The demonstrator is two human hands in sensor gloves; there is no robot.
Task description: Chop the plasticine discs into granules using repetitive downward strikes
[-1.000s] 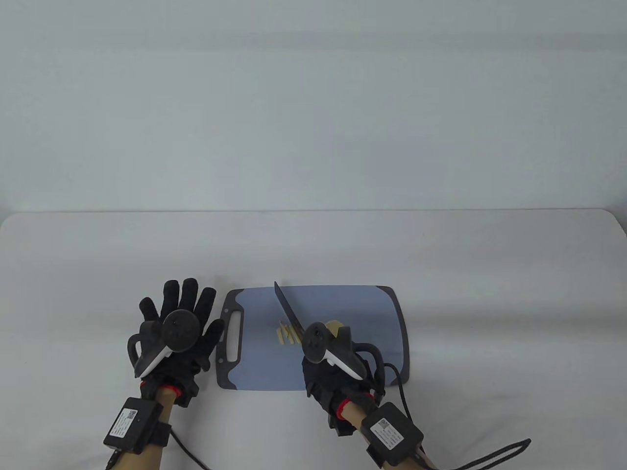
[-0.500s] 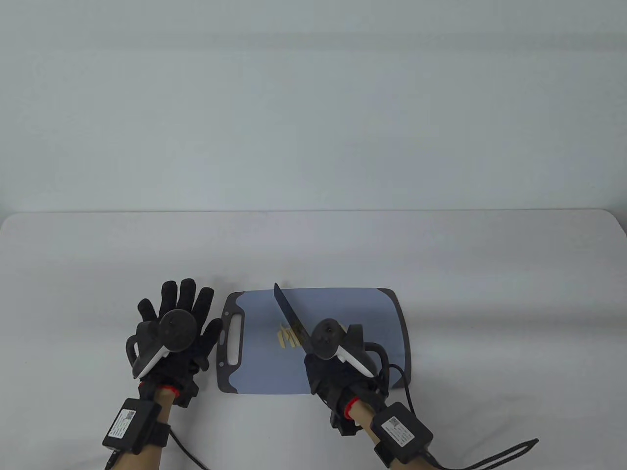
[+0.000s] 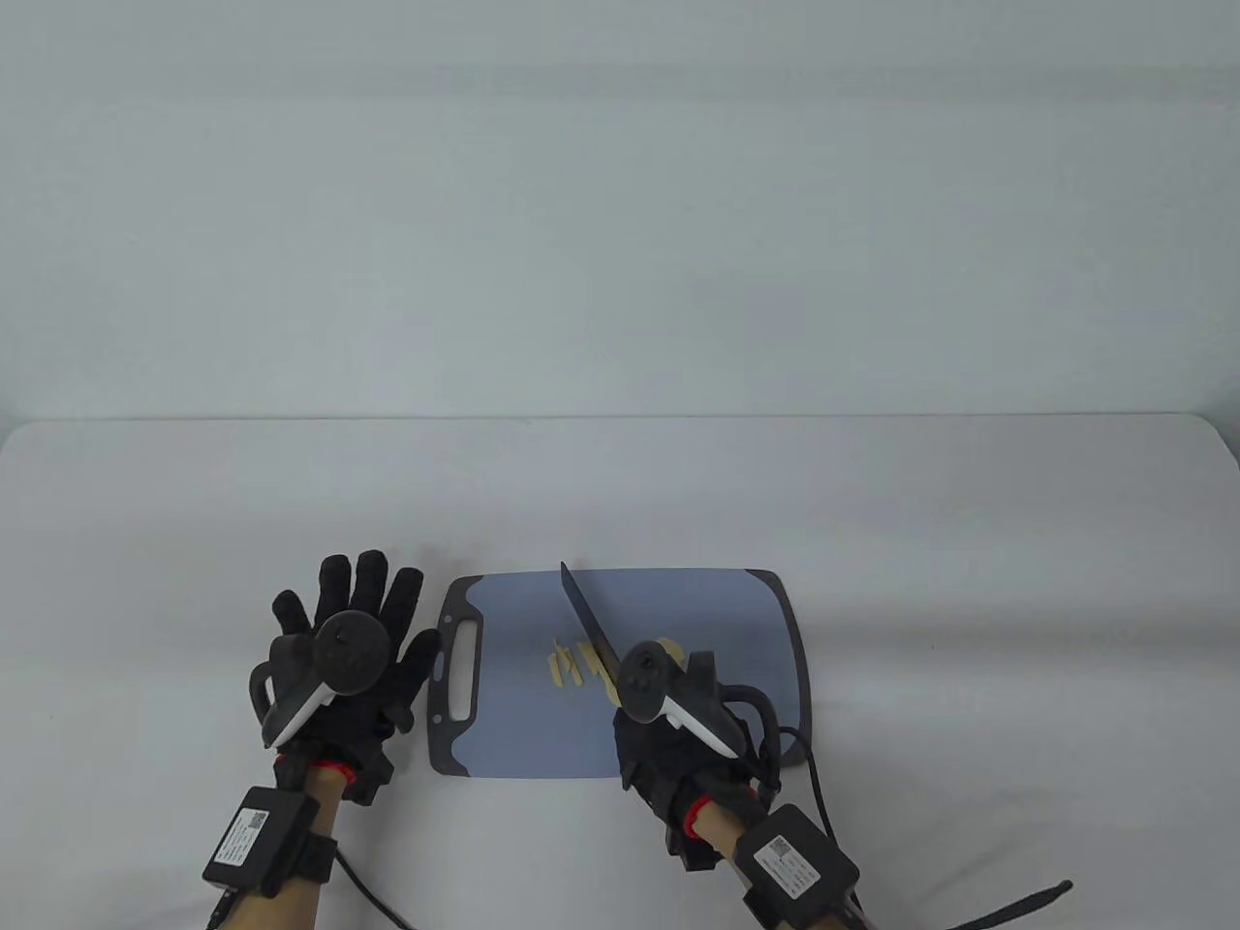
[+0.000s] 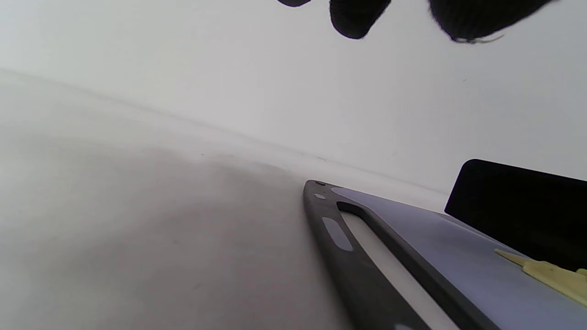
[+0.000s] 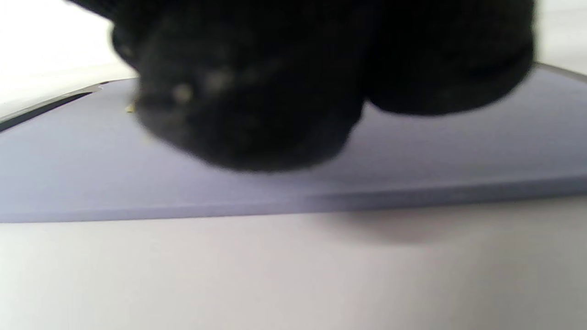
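Note:
A blue cutting board (image 3: 678, 601) with a dark rim lies on the table. Pale yellow plasticine strips (image 3: 572, 662) lie near its middle, and an uncut yellow piece (image 3: 668, 645) shows beside my right hand. My right hand (image 3: 668, 717) grips a black knife (image 3: 586, 620) whose blade points up and to the left over the plasticine. My left hand (image 3: 344, 659) rests flat on the table left of the board, fingers spread, holding nothing. In the left wrist view I see the board's handle end (image 4: 357, 247), the black blade (image 4: 518, 206) and yellow strips (image 4: 550, 275).
The white table (image 3: 872, 504) stretches behind and to both sides of the board. The far table edge (image 3: 620, 418) meets a plain wall. A black cable (image 3: 1007, 906) trails from my right wrist at the bottom right.
My right hand has moved a little to the right with the knife, and the blade now stands over the right side of the cut strips. My left hand has stayed put.

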